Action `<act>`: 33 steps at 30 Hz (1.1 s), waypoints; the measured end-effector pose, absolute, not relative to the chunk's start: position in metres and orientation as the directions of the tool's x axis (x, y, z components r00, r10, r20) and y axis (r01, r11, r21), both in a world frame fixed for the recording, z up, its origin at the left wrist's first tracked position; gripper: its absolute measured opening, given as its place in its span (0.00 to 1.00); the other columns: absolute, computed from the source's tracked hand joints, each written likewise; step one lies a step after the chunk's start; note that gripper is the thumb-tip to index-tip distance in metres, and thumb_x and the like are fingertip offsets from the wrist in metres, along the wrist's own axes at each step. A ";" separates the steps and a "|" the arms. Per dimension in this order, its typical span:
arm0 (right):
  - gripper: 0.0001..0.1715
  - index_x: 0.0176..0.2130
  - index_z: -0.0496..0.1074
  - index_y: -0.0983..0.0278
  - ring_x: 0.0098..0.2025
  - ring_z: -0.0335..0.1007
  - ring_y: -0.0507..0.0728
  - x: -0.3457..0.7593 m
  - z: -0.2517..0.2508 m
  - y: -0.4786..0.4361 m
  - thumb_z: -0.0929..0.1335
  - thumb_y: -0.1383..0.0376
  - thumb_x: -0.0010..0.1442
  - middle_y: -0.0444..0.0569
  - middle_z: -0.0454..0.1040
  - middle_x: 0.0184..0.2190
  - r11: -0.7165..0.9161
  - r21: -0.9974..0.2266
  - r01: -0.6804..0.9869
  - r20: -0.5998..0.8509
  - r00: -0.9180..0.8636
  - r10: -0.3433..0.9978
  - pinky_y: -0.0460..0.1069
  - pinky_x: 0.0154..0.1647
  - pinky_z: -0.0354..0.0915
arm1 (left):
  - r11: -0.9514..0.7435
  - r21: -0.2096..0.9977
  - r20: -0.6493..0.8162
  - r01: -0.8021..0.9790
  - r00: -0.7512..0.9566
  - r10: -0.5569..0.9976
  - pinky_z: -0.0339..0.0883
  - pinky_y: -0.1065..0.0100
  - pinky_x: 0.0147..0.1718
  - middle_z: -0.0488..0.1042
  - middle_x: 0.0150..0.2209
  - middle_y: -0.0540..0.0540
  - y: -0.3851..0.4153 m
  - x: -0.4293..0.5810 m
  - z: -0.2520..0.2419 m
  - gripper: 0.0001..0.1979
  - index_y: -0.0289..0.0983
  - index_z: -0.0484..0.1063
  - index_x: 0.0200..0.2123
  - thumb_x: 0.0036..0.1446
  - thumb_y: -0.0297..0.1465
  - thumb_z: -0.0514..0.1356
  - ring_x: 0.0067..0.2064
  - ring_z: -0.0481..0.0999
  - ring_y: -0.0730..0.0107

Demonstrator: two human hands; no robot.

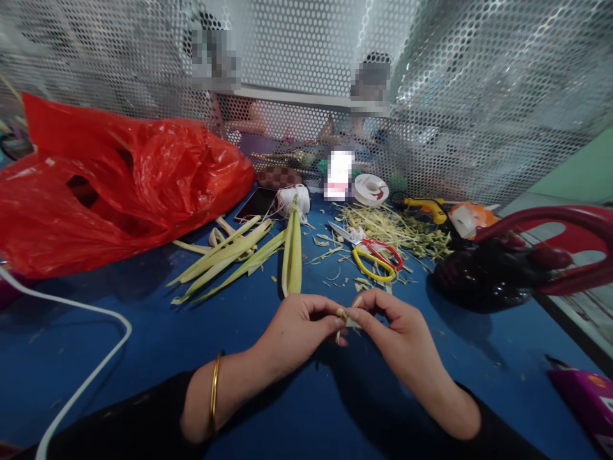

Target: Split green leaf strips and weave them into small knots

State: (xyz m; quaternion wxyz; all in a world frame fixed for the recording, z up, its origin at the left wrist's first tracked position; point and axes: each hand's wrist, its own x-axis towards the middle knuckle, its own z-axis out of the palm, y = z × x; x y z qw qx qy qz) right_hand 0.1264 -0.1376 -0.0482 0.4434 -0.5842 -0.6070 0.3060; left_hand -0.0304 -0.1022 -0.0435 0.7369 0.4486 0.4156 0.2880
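My left hand (297,332) and my right hand (395,329) meet over the blue table (143,358), fingertips pinched together on a small folded strip of pale yellow palm leaf (345,317). Both hands are closed on it. A gold bangle (215,393) circles my left wrist. Just beyond my hands lie long yellow-green leaf strips (234,255) and an upright bundle of leaves (292,255). Scissors (371,252) with yellow and red handles rest behind my right hand.
A large red plastic bag (110,185) fills the left. A white cable (86,377) crosses the near left. A phone (258,204), thread spool (293,198), tape roll (371,188), leaf trimmings (402,230), glue gun (426,207) and dark red-handled bag (502,268) lie around. Two people sit behind the perforated mesh (479,96).
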 end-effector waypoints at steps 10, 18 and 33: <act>0.11 0.25 0.68 0.62 0.23 0.65 0.51 0.122 -0.055 -0.138 0.67 0.62 0.58 0.42 0.70 0.21 0.155 -0.869 0.470 0.219 0.085 0.972 0.45 0.25 0.63 | 0.415 0.908 -0.344 -0.055 0.466 0.815 0.65 0.74 0.28 0.75 0.20 0.49 -0.102 -0.030 -0.051 0.02 0.32 0.77 0.26 0.45 0.24 0.65 0.24 0.73 0.76; 0.07 0.38 0.75 0.61 0.39 0.71 0.56 0.132 -0.056 -0.141 0.67 0.70 0.61 0.48 0.75 0.35 0.473 -0.459 0.752 0.579 -0.151 0.801 0.53 0.43 0.64 | 0.473 0.863 -0.374 -0.178 0.403 0.835 0.68 0.71 0.31 0.75 0.24 0.49 -0.099 -0.033 -0.051 0.09 0.32 0.76 0.27 0.44 0.32 0.68 0.26 0.75 0.73; 0.08 0.36 0.74 0.61 0.34 0.71 0.57 0.126 -0.047 -0.153 0.68 0.73 0.57 0.46 0.77 0.28 0.560 0.046 0.827 0.639 -0.455 0.620 0.56 0.45 0.59 | 0.503 0.838 -0.383 -0.214 0.427 0.819 0.65 0.72 0.29 0.73 0.23 0.50 -0.101 -0.033 -0.051 0.10 0.32 0.76 0.26 0.42 0.33 0.70 0.25 0.70 0.76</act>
